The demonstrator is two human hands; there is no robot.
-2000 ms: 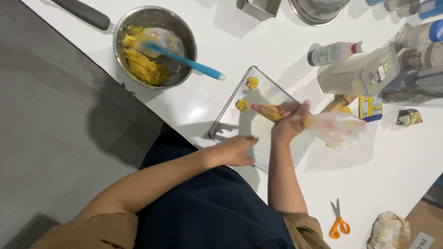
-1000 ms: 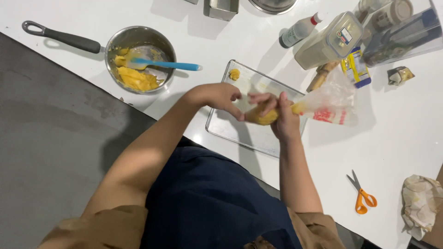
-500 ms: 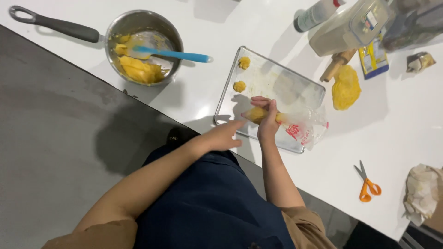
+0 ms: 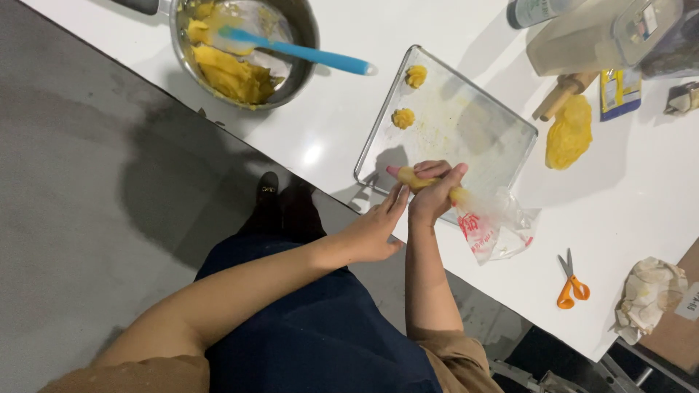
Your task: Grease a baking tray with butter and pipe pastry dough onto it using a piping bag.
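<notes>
Over tray (image 4: 502, 135) | right hand (image 4: 435, 195) still gripping piping bag (image 4: 466, 211) | left hand (image 4: 375, 229) lowered

The white tabletop (image 4: 641, 211) in front of me carries a metal saucepan (image 4: 306, 44) of yellow dough, a steel baking tray (image 4: 473, 124), a wooden rolling pin (image 4: 561, 94), a yellow dough lump (image 4: 569, 132), orange-handled scissors (image 4: 571, 280), a crumpled paper (image 4: 648, 291), a small yellow packet (image 4: 619, 91), a bottle (image 4: 535, 11) and a clear lidded container (image 4: 590, 44).
</notes>
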